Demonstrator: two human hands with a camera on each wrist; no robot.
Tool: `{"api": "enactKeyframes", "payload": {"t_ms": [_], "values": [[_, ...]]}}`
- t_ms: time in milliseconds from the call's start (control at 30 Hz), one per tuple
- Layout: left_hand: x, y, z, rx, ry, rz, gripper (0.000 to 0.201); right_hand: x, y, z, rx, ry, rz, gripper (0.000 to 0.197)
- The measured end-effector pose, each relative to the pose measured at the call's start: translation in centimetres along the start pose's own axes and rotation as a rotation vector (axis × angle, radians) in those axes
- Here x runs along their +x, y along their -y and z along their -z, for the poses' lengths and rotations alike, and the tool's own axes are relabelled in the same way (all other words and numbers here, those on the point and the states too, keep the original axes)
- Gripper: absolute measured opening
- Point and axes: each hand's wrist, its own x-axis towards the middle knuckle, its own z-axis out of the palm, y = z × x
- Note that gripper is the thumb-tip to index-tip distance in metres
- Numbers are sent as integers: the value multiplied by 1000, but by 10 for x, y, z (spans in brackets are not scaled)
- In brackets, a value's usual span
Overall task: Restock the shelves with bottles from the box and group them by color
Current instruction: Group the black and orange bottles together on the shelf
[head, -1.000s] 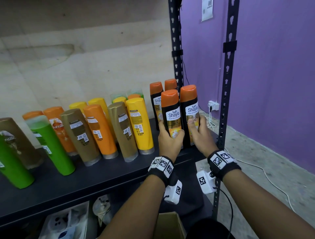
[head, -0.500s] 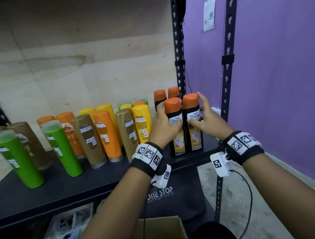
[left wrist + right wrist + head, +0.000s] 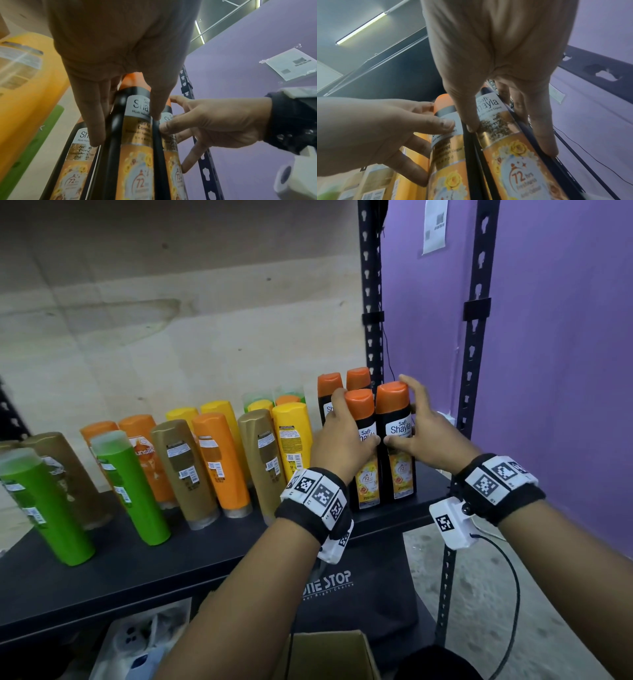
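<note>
Two black bottles with orange caps stand side by side at the front right of the black shelf [image 3: 205, 546]. My left hand [image 3: 346, 440] grips the left bottle [image 3: 367, 481] around its upper label. The right bottle [image 3: 400, 474] is held the same way by my right hand [image 3: 416, 429], thumb on the label and fingers behind. Two more orange-capped black bottles [image 3: 329, 392] stand just behind. In the left wrist view my left hand [image 3: 125, 129] wraps its bottle [image 3: 137, 155]. In the right wrist view my right hand [image 3: 510, 139] clasps its bottle [image 3: 518, 169].
Left of these, orange [image 3: 222, 463], yellow [image 3: 291, 436], gold [image 3: 185, 470] and green bottles [image 3: 130, 491] stand in loose rows. Black shelf posts [image 3: 474, 371] rise at the right against a purple wall. Below the shelf are a cardboard box [image 3: 329, 652] and a dark bag [image 3: 363, 587].
Both bottles have come down to stand on the shelf beside the rear pair. My hands have slid from the bottles' lower bodies up to their upper labels.
</note>
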Motion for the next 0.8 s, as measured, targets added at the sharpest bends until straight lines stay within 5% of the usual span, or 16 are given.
{"api": "enactKeyframes", "payload": {"t_ms": [800], "values": [[47,7,-32,-184,-35,241,102,47,-16,-36,57,-107,21,108]]}}
